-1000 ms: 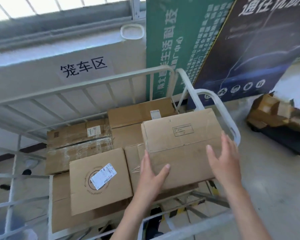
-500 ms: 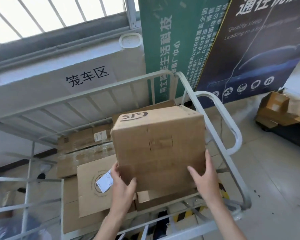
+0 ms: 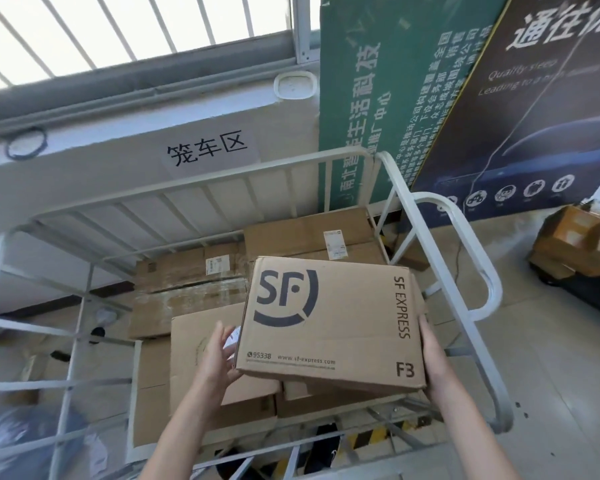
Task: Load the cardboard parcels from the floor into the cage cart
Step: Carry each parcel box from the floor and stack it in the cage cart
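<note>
I hold a brown SF Express parcel point(image 3: 336, 323) between both hands, above the front right part of the white cage cart point(image 3: 478, 268). Its printed face with the logo is turned up towards me. My left hand point(image 3: 219, 355) grips its left edge and my right hand point(image 3: 435, 358) presses on its right edge. Inside the cart lie several cardboard parcels: a flat box point(image 3: 201, 344) just left of the held one, a taped box point(image 3: 187, 292) behind that, and a long box point(image 3: 305, 233) at the back right.
A wall with a paper sign point(image 3: 207, 152) stands behind the cart, with green point(image 3: 378, 98) and dark blue point(image 3: 534, 98) banners to its right. More cardboard boxes point(image 3: 575, 244) sit on a dark platform on the floor at far right. Black-yellow tape point(image 3: 368, 438) marks the floor under the cart.
The parcel has been rotated in my hands: its plain side faced me before, now the SF logo face is up. It stays over the cart's front right.
</note>
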Tool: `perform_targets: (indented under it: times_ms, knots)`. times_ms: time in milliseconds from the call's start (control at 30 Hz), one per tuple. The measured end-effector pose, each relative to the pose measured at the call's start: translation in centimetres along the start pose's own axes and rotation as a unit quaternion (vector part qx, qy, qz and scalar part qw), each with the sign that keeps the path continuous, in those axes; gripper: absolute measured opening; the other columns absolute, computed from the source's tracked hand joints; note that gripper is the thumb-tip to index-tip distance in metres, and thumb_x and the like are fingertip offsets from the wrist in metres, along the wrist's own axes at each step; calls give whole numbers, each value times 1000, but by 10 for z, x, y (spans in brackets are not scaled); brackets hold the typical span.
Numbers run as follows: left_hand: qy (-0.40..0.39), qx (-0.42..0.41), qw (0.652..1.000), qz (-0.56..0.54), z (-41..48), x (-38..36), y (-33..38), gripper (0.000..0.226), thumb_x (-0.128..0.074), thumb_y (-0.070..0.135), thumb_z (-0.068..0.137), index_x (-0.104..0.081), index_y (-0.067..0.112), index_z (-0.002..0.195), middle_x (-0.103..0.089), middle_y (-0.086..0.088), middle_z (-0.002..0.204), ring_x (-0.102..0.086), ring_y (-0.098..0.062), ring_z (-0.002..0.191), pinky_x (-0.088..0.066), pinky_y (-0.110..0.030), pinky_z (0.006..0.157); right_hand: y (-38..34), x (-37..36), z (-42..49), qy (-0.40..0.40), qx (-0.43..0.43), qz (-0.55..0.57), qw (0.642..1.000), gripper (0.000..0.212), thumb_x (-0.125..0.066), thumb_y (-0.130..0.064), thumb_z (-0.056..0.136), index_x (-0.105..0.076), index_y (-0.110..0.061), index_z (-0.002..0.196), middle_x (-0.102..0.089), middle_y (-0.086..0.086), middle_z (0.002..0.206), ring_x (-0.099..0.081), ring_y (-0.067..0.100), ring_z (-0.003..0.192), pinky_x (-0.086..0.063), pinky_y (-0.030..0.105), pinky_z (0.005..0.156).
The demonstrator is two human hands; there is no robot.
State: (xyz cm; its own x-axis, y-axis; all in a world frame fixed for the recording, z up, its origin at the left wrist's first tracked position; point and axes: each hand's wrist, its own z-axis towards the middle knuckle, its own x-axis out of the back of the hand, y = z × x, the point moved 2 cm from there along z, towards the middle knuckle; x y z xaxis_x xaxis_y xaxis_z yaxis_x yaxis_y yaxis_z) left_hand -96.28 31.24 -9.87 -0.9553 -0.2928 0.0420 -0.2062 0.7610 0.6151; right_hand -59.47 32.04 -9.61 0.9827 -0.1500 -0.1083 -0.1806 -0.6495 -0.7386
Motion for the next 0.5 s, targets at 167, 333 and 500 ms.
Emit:
perform_targets:
  times_ms: [167, 333, 500]
  knots:
    - [-66, -90, 992, 64, -11, 7, 42, 54, -30, 61, 97, -75, 31, 108, -76, -5, 108, -73, -20, 96, -54, -39, 75, -23, -33, -1, -21, 80, 15, 996, 56, -32, -58, 99, -71, -18, 108, -71, 19, 105, -71, 32, 92, -57, 39, 66]
    - [-29, -139, 989, -36, -8, 95, 49, 52, -37, 45, 98, -69, 7, 116, -67, -25, 119, -65, -35, 103, -45, -44, 83, -12, -91, -4, -75, 69, 2, 995, 55, -34, -63, 97, -69, -28, 121, -71, 9, 119, -65, 26, 112, -46, 45, 89]
    - [-29, -103, 994, -30, -2, 156, 31, 59, -42, 72, 91, -72, 30, 119, -71, -6, 121, -68, -22, 112, -46, -44, 94, 22, -182, -2, -130, 10, -76, 989, 58, -39, -67, 92, -74, -25, 110, -74, 9, 111, -67, 24, 108, -47, 40, 89]
